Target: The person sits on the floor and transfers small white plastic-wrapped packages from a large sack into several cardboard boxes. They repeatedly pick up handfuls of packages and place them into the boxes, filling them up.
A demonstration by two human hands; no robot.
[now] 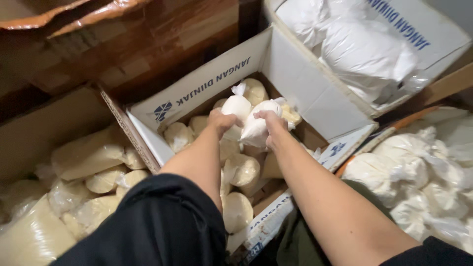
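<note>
Sleeves: black, at six o'clock, both forearms stretched toward twelve.
Left hand (220, 121): fingers curled around a tied white bag (237, 106), over the open carton (295, 83).
Right hand (274, 125): closed on a second white bag (256, 125), just beside the first, possibly touching.
Carton contents: pale round bags (241, 170) piled below the hands.
Nine o'clock: brown box (44, 128) of cream packs.
Two o'clock: another white carton (438, 34) of larger bags.
</note>
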